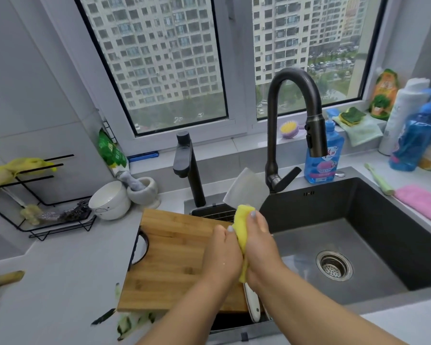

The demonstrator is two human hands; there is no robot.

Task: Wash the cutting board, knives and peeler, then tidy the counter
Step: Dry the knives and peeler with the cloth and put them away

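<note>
Both hands meet over the left edge of the sink (358,200), working a yellow sponge (243,229) against a cleaver (244,189) whose broad blade sticks up behind it. The right hand (260,247) is curled round the sponge; the left hand (222,252) is closed beside it, probably on the cleaver's handle, though that is hidden. The cutting board (174,257) lies on the surface just left of the hands, overhanging the sink. A white-handled knife (253,305) pokes out below the wrists. Green peel scraps (132,322) lie by the board's near edge.
</note>
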